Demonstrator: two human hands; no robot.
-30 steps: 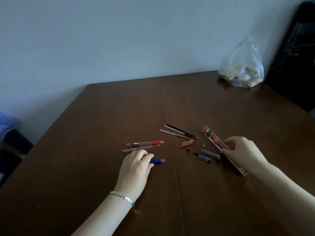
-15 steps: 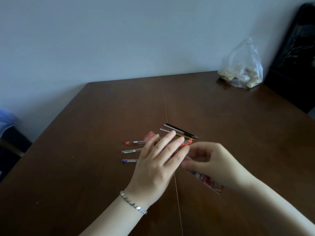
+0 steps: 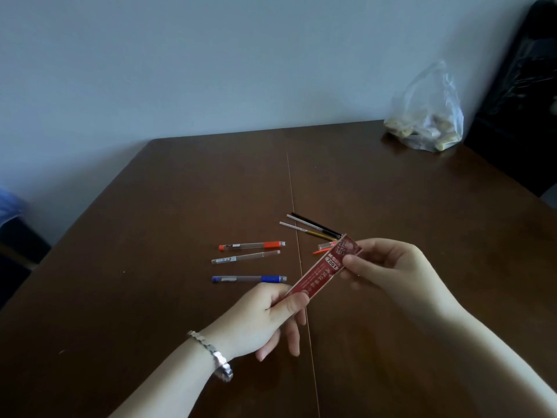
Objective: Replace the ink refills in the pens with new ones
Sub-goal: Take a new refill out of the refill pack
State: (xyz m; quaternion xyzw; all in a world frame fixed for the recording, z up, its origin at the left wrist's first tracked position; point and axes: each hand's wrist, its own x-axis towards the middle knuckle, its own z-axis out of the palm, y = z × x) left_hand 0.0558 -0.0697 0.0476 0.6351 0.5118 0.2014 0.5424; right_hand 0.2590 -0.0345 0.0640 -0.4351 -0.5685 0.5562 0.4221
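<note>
A long red refill packet (image 3: 324,268) labelled 7001 is held above the table by both hands. My left hand (image 3: 265,318) pinches its lower end and my right hand (image 3: 382,268) pinches its upper end. Three pens lie side by side on the brown table (image 3: 150,297): a red pen (image 3: 251,245), a clear pen (image 3: 245,257) and a blue pen (image 3: 249,279). Loose refills (image 3: 313,227), black, clear and gold-tipped, lie behind the packet. A red cap piece (image 3: 324,248) is partly hidden by the packet.
A clear plastic bag (image 3: 426,116) with pale lumps sits at the table's far right corner by the wall. A dark object (image 3: 518,86) stands to its right. A seam (image 3: 294,191) runs down the table's middle.
My right hand carried the red packet from the table's right side to the middle and raised it. My left hand left the blue pen and took the packet's lower end.
</note>
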